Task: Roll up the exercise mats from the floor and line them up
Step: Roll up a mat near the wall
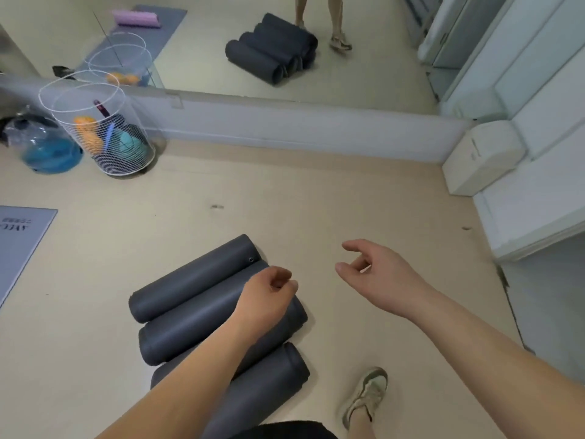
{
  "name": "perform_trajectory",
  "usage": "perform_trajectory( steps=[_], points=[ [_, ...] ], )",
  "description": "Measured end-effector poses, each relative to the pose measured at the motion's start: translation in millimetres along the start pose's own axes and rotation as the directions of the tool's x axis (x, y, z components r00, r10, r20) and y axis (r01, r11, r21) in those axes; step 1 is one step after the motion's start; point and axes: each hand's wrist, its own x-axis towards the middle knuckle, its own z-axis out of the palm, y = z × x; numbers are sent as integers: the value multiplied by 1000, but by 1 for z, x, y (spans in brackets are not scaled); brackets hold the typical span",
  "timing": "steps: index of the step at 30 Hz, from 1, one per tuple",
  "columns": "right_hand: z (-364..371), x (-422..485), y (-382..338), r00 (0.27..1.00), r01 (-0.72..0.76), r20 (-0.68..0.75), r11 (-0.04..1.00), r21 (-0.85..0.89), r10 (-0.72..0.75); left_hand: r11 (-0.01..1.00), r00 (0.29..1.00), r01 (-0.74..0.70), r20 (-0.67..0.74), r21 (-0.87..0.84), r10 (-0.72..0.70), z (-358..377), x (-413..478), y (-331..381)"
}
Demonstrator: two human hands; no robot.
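Note:
Several rolled dark grey exercise mats (190,286) lie side by side on the beige floor, slanting from lower left to upper right. My left hand (269,289) hovers above the right ends of the middle rolls, fingers loosely curled, holding nothing. To the right of the rolls, my right hand (376,274) hangs over bare floor with relaxed fingers and nothing in it. A flat grey mat (19,245) lies unrolled at the left edge.
A white mesh basket (104,137) with coloured gear stands at the back left beside a blue bag (47,150). A wall mirror (253,42) runs along the back. White cabinets (522,153) fill the right side. My shoe (367,394) is at lower right.

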Motion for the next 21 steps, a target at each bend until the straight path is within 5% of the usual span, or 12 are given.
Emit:
perform_trajectory(
  steps=[10, 21],
  points=[
    [-112, 217, 30, 966, 158, 215, 985, -62, -142, 980, 966, 133, -202, -149, -162, 82, 144, 77],
    [-64, 419, -28, 839, 265, 523, 953, -149, -152, 902, 829, 268, -395, -338, -394, 43, 292, 62]
  ],
)
